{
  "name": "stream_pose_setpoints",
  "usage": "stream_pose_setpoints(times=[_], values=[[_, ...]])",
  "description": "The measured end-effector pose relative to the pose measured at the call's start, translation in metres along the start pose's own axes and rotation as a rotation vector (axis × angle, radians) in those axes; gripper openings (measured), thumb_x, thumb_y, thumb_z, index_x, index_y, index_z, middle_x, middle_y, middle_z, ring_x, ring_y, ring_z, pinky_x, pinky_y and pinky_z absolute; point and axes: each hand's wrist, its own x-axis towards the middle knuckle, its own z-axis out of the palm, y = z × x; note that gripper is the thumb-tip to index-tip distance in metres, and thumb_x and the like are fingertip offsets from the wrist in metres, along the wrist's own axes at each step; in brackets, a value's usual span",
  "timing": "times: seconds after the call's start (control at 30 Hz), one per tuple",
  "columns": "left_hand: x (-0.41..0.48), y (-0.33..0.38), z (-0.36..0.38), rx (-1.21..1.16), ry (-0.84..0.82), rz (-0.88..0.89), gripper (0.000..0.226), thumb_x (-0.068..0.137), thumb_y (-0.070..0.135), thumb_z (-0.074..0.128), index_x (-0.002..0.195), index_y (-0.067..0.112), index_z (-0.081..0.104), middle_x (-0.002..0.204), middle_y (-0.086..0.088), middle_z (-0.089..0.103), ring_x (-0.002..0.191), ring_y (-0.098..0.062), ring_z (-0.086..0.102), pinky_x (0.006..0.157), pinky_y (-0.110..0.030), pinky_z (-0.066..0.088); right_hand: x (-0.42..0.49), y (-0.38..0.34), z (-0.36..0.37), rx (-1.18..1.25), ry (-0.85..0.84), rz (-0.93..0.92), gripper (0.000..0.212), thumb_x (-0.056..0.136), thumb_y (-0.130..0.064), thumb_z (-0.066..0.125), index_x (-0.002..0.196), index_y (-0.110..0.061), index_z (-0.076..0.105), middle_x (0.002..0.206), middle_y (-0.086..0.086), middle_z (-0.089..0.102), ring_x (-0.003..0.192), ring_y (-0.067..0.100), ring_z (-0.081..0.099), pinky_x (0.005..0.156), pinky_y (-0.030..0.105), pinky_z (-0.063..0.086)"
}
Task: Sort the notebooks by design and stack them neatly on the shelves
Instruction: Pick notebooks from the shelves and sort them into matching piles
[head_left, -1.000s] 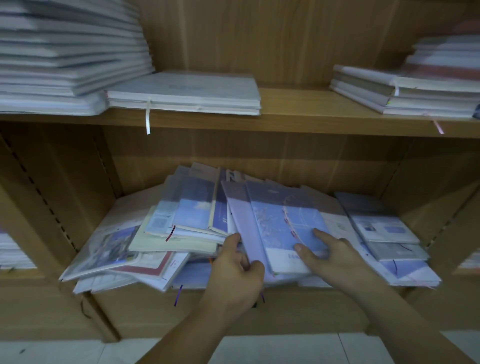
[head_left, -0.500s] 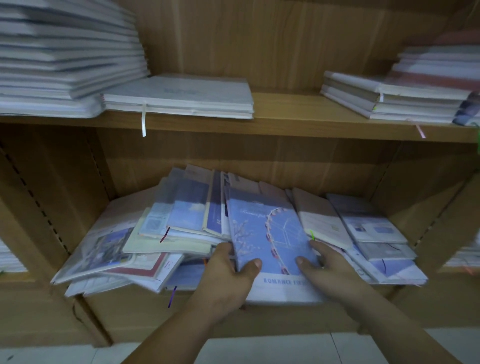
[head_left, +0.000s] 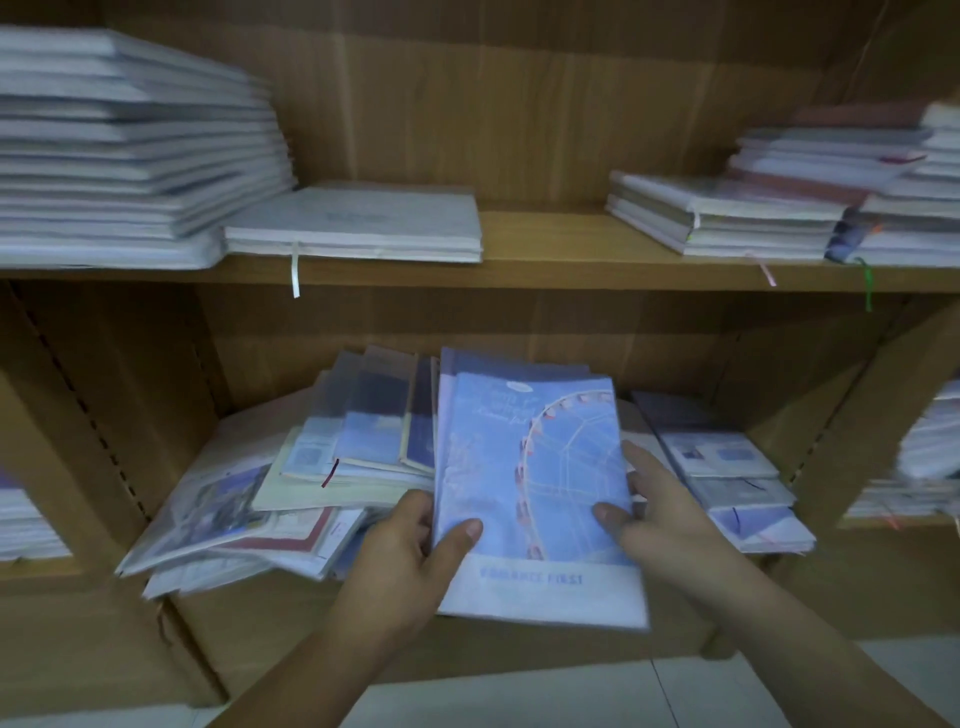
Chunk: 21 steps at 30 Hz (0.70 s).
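A blue notebook with a Ferris wheel cover (head_left: 524, 467) is lifted at the front of the lower shelf, with at least one more notebook behind it. My left hand (head_left: 410, 556) grips its left edge, thumb on the cover. My right hand (head_left: 654, 514) holds its right edge, thumb on the cover and fingers spread beside and behind it. A jumbled heap of notebooks (head_left: 291, 488) lies to the left on the lower shelf (head_left: 519, 654). A small pile of notebooks (head_left: 727, 467) lies to the right.
On the upper shelf (head_left: 545, 260) stand a tall white stack (head_left: 124, 150) at the left, a low white pile (head_left: 358, 223) beside it, and more stacks (head_left: 779, 208) at the right. Side compartments hold further notebooks (head_left: 930, 457). White floor tiles (head_left: 519, 696) lie below.
Both hands have pulled the Ferris wheel notebook forward out of the heap and tilted it up toward me. The view has moved closer to the shelf.
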Motion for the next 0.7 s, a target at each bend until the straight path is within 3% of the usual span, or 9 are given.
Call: stream_pose_setpoints(times=[0.1, 0.2, 0.27, 0.33, 0.4, 0.47, 0.53, 0.63, 0.7], values=[[-0.009, -0.002, -0.011, 0.156, 0.026, 0.068, 0.022, 0.092, 0.050, 0.065, 0.092, 0.030, 0.056, 0.075, 0.023, 0.067, 0.070, 0.002, 0.062, 0.056, -0.015, 0.043, -0.015, -0.013, -0.004, 0.030, -0.009, -0.099, 0.061, 0.094, -0.005, 0.067, 0.139, -0.039, 0.042, 0.110, -0.021, 0.071, 0.099, -0.002, 0.068, 0.070, 0.012, 0.053], [-0.020, -0.003, -0.022, 0.283, 0.034, 0.135, 0.028, 0.091, 0.061, 0.055, 0.090, 0.034, 0.050, 0.075, 0.011, 0.064, 0.070, -0.007, 0.060, 0.056, -0.019, 0.039, -0.037, -0.029, -0.006, 0.025, -0.045, -0.180, 0.067, 0.096, -0.015, 0.066, 0.145, -0.046, 0.031, 0.118, -0.037, 0.063, 0.108, -0.004, 0.065, 0.077, 0.013, 0.056], [-0.033, -0.003, -0.028, 0.275, 0.038, 0.167, 0.034, 0.089, 0.068, 0.049, 0.098, 0.035, 0.054, 0.089, 0.014, 0.068, 0.081, -0.006, 0.064, 0.061, -0.018, 0.042, -0.054, -0.038, -0.007, 0.030, -0.045, -0.224, 0.074, 0.098, -0.026, 0.063, 0.153, -0.050, 0.020, 0.118, -0.025, 0.068, 0.101, 0.003, 0.069, 0.079, 0.024, 0.059], [-0.051, 0.003, -0.034, 0.202, 0.054, 0.180, 0.041, 0.087, 0.071, 0.049, 0.107, 0.037, 0.059, 0.097, 0.021, 0.071, 0.089, -0.002, 0.068, 0.071, -0.022, 0.051, -0.073, -0.048, -0.007, 0.005, -0.002, -0.273, 0.075, 0.097, -0.037, 0.059, 0.154, -0.056, 0.014, 0.093, -0.009, 0.071, 0.076, 0.017, 0.068, 0.066, 0.035, 0.055], [-0.071, 0.011, -0.042, 0.119, 0.074, 0.170, 0.046, 0.083, 0.076, 0.053, 0.106, 0.038, 0.061, 0.092, 0.017, 0.074, 0.083, -0.004, 0.071, 0.072, -0.029, 0.057, -0.094, -0.058, -0.005, 0.025, 0.050, -0.326, 0.069, 0.098, -0.038, 0.057, 0.153, -0.056, 0.019, 0.087, -0.013, 0.071, 0.068, 0.015, 0.067, 0.061, 0.037, 0.055], [-0.087, 0.023, -0.052, 0.050, 0.086, 0.153, 0.065, 0.073, 0.087, 0.054, 0.100, 0.028, 0.061, 0.081, 0.005, 0.075, 0.072, -0.015, 0.072, 0.067, -0.037, 0.059, -0.117, -0.072, -0.006, 0.090, 0.121, -0.361, 0.065, 0.098, -0.032, 0.057, 0.152, -0.051, 0.027, 0.081, -0.027, 0.068, 0.063, 0.004, 0.064, 0.056, 0.022, 0.050], [-0.101, 0.033, -0.063, 0.016, 0.106, 0.159, 0.075, 0.068, 0.092, 0.053, 0.095, 0.022, 0.058, 0.075, -0.004, 0.073, 0.068, -0.024, 0.070, 0.063, -0.040, 0.057, -0.136, -0.088, -0.008, 0.149, 0.188, -0.383, 0.064, 0.093, -0.034, 0.057, 0.150, -0.048, 0.032, 0.069, -0.025, 0.063, 0.054, 0.003, 0.055, 0.052, 0.018, 0.042], [-0.112, 0.068, -0.084, -0.025, 0.128, 0.169, 0.054, 0.074, 0.081, 0.057, 0.094, 0.031, 0.057, 0.075, -0.003, 0.074, 0.069, -0.024, 0.071, 0.062, -0.041, 0.055, -0.151, -0.119, -0.015, 0.255, 0.249, -0.390, 0.061, 0.087, -0.042, 0.059, 0.142, -0.057, 0.036, 0.103, -0.026, 0.071, 0.085, 0.006, 0.072, 0.066, 0.028, 0.061], [-0.105, 0.096, -0.101, -0.089, 0.149, 0.147, 0.047, 0.081, 0.071, 0.062, 0.093, 0.026, 0.061, 0.077, -0.002, 0.076, 0.067, -0.022, 0.073, 0.061, -0.048, 0.057, -0.146, -0.146, -0.020, 0.253, 0.280, -0.411, 0.057, 0.090, -0.041, 0.059, 0.140, -0.057, 0.038, 0.114, -0.029, 0.068, 0.094, 0.003, 0.072, 0.070, 0.033, 0.063]])
